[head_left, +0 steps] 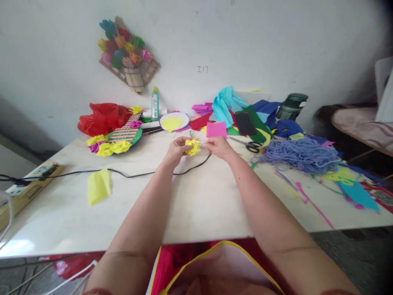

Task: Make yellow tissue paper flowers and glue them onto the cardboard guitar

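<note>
Some yellow paper (193, 148) sits in the left hand (177, 150).

On our whitish surface (208, 209) we see a power strip (33, 187) at left, a black cable (135, 176), yellow paper (98, 187), scissors (254, 146) and, at right, tangled blue-violet yarn (302, 155).

Room over tabletop (205, 209) between forearms (150, 196); cable (135, 176) (lying flat) crosses there; scissors (249, 145) flank right hand (218, 147).

Crumpled yellow paper (193, 148), one, pinched in left hand (177, 150) | right hand (220, 146), just beside | pink paper square (216, 129), one | black-handled scissors (253, 146), one pair | bluish yarn (302, 156), one heap, right
</note>
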A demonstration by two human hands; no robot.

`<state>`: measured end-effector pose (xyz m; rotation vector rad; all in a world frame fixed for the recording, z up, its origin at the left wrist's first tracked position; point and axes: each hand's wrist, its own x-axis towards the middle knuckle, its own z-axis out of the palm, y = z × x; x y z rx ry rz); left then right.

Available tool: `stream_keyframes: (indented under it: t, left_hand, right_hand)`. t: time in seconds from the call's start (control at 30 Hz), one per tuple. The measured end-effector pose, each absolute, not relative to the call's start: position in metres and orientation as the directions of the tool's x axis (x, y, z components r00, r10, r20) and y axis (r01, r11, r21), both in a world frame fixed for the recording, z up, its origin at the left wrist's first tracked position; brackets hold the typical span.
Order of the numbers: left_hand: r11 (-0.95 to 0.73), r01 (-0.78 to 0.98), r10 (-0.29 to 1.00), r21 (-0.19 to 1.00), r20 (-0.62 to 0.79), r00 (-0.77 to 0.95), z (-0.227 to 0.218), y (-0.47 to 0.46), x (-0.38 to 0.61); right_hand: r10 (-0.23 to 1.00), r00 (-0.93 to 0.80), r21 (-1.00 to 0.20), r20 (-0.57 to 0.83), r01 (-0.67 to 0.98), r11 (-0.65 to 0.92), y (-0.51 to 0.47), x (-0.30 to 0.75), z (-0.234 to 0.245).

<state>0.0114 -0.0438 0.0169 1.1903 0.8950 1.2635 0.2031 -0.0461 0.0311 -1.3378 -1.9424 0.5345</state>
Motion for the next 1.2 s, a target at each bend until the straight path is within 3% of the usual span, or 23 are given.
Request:
stream_keyframes:
  t: [0.1,0.3,0.43,0.57,0.93,1.07,1.2]
  left_hand:
    - [-0.086,-0.211,0.985,0.974,0.115,0.128,0.017,-0.044,0.012]
    - [-0.127,-0.186,0.985,0.974,0.147,0.094,0.017,-0.044,0.015]
    - [-0.148,-0.183,0.983,0.972,0.165,0.082,0.017,-0.043,0.016]
    - [-0.133,-0.201,0.985,0.970,0.153,0.084,0.016,-0.044,0.015]
    - [-0.101,-0.197,0.985,0.975,0.126,0.121,0.017,-0.042,0.014]
    - [-0.093,-0.199,0.988,0.976,0.116,0.105,0.018,-0.043,0.014]
    - [-0.095,-0.199,0.988,0.975,0.117,0.101,0.017,-0.043,0.013]
  right_hand:
    - [0.928,-0.187,-0.637,0.321,0.682,0.358,-0.048,0.202,0.034]
    - [0.903,-0.130,-0.350,0.409,0.892,0.287,-0.059,0.194,0.047]
    - [0.893,-0.139,-0.268,0.429,0.924,0.273,-0.063,0.188,0.049]
    - [0.892,-0.155,-0.301,0.425,0.905,0.301,-0.059,0.189,0.045]
    - [0.906,-0.148,-0.608,0.397,0.697,0.381,-0.044,0.198,0.029]
    - [0.910,-0.159,-0.587,0.383,0.719,0.373,-0.049,0.196,0.034]
    - [0.890,-0.214,-0.461,0.402,0.793,0.399,-0.058,0.194,0.042]
